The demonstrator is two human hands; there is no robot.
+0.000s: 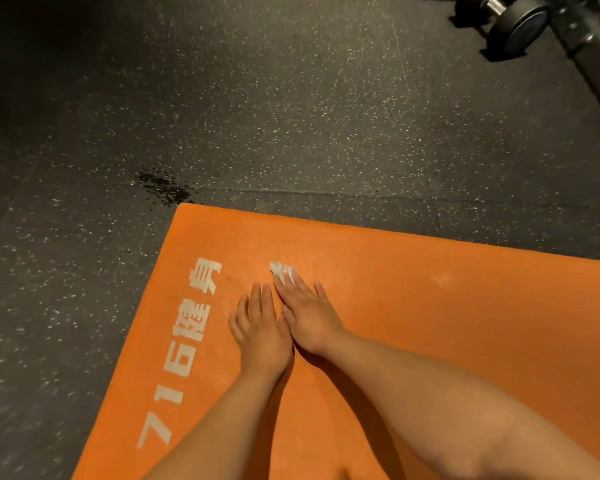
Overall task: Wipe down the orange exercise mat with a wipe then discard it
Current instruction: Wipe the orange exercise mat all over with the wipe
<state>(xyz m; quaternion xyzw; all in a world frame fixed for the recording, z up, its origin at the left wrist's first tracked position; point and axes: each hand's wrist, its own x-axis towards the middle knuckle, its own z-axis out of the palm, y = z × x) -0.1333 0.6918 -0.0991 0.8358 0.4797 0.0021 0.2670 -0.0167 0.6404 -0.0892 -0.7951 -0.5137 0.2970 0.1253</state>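
- Forearms first: the left forearm [229, 410] and the right forearm [413, 386] are both bare. They come in from the bottom edge and angle toward each other over the orange exercise mat [430, 341].
- The left hand [260, 327] lies palm-down on the mat, fingers [257, 296] straight and a little spread, holding nothing.
- The right hand [309, 313] sits right next to it, the two touching along their inner edges. It's palm-down too, fingers straight and laid flat on the wipe [281, 270], so it's pressing it into the mat, not curling round it.
- The wipe is white and a bit rumpled. Only its far end pokes out past the right fingertips; the rest is hidden under the hand.
- White lettering [191, 327] runs along the mat's left edge, just left of the left hand: "716" plus some characters.
- A pale smudge [440, 279] shows on the mat, well right of the hands.
- The mat lies on a dark speckled floor [257, 98], with a dark wet-looking patch [163, 188] right at the mat's far-left corner.
- Way off at top right, a dumbbell [520, 22] sits beside a black metal frame [596, 57], well apart from the mat.
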